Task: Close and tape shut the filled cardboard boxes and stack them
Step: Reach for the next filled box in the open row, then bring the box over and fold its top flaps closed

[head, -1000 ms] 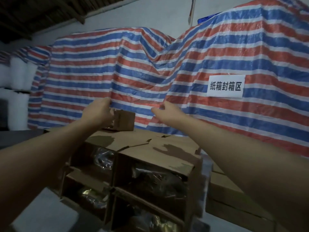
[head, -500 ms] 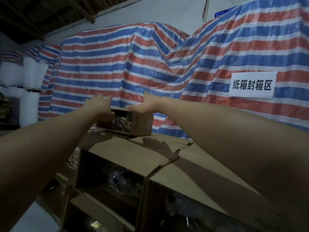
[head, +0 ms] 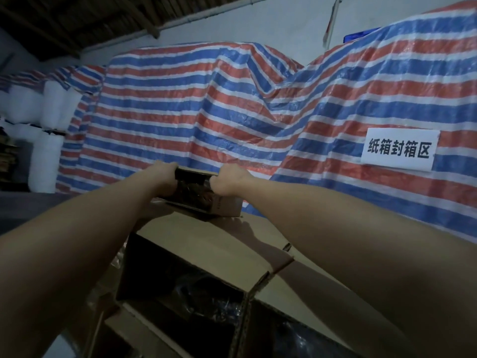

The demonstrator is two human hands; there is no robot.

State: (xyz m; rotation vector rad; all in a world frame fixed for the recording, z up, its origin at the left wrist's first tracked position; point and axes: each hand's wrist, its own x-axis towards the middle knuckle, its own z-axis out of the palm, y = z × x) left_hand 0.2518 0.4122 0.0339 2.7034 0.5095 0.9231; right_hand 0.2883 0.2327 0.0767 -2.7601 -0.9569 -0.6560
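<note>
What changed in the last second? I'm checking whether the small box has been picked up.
Both hands closed in: the left hand and right hand now grip the small open box by its sides. It remains on the stacked boxes; the striped tarp is unchanged.

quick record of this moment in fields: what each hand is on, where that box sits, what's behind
left hand: grips the left end of the small open box
right hand: grips the right end of the same box
box position: on top of the stacked cartons, far end
box state: open side toward the camera, dark contents, unclear what
lower cartons: open toward the camera, shiny wrapped contents
behind: striped tarp bearing a white sign
</note>
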